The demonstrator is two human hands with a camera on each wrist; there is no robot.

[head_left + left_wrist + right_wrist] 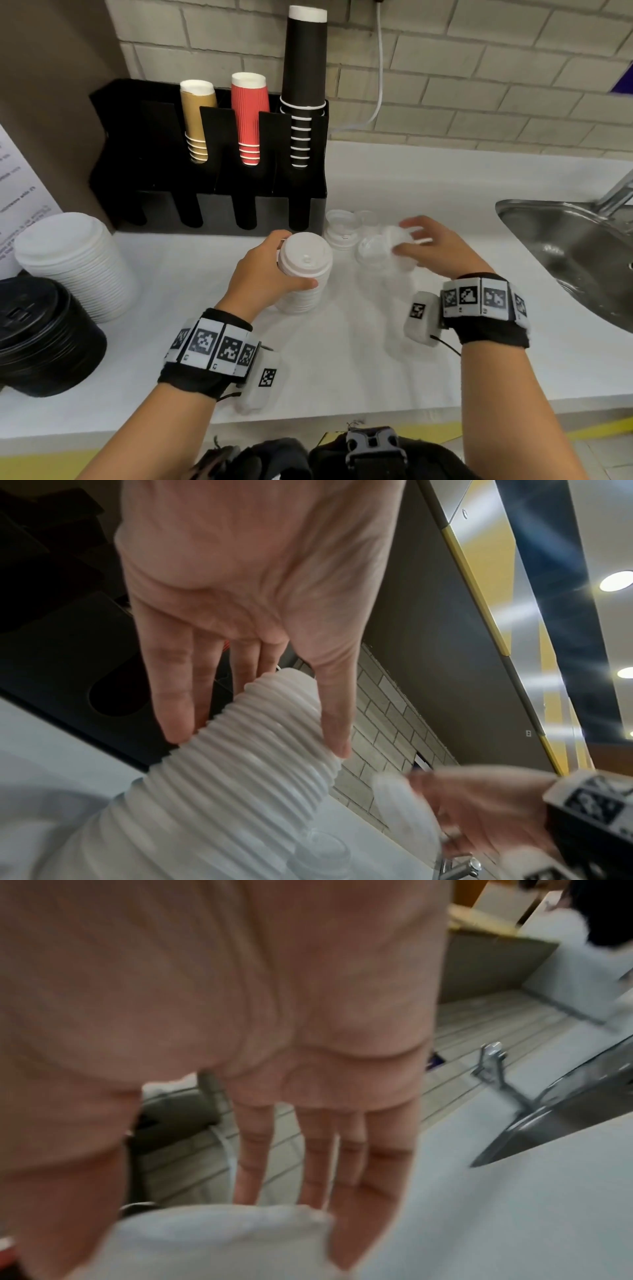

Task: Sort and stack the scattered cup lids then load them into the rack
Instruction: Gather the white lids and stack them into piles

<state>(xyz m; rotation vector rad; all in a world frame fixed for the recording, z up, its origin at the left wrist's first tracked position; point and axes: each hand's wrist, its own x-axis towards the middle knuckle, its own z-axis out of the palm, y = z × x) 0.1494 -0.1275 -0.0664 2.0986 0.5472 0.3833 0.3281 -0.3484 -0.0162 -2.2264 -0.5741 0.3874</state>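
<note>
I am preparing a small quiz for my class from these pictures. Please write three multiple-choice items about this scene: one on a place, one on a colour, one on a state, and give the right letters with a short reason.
1. Where is the sink?
A. At the right end of the counter
B. Left of the rack
C. Behind the cups

2. What colour are the cups in the middle stack in the rack?
A. Blue
B. Red
C. Green

3. What is the left hand doing?
A. Resting flat on the counter
B. Gripping the stack of white lids
C. Holding a cup

Answers: 1 A, its steel basin lies at the right edge; 2 B, the ribbed cups are red; 3 B, fingers and thumb wrap the stack.
</note>
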